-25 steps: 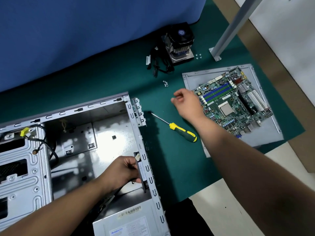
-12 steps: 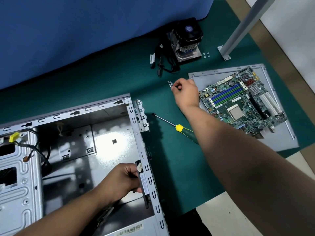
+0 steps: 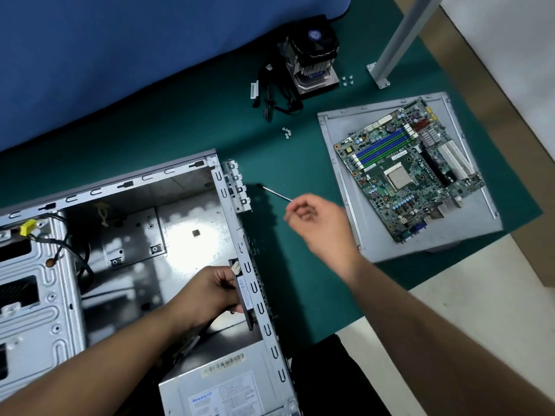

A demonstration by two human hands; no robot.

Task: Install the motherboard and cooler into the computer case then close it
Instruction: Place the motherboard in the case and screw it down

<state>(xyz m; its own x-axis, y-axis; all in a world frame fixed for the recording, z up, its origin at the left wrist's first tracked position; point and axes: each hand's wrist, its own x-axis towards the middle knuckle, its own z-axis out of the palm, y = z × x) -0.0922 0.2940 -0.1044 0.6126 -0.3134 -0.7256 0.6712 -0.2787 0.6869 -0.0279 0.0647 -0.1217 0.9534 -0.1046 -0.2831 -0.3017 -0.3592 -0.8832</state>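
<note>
Head view, motherboard (image 3: pixel 411 172) right of right hand (image 3: pixel 322 223)

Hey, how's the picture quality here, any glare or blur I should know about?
Head view: strong glare on the case floor washes out the metal there; the right hand is motion-blurred, fingers smeared; the left hand on the black part at the case wall is sharp; the motherboard is crisp; the wide-angle lens bends the case's edges.

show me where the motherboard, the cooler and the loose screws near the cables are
motherboard (image 3: pixel 408 172): head view, on the CPU socket area.
cooler (image 3: pixel 315 52): head view, on the fan housing.
loose screws (image 3: pixel 286 133): head view, on the middle of the small cluster.
</note>
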